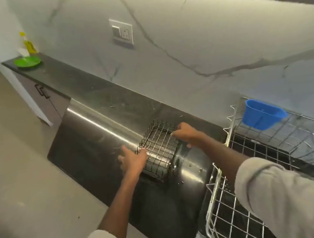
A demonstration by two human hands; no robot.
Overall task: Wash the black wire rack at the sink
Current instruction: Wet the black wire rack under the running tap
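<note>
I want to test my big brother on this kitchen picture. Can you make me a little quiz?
1. True or false: both hands hold the rack.
2. What colour is the tub hanging on the drainer?
A red B blue C yellow
3. What green thing sits at the far end of the counter?

Key: 1 true, the left hand and right hand grip opposite sides. 2 B. 3 the plate.

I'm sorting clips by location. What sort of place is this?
Most likely a home kitchen: a dark countertop under a marble-look backsplash with a wall socket, and a metal dish-drying rack. Both hands hold a black wire rack.
</note>
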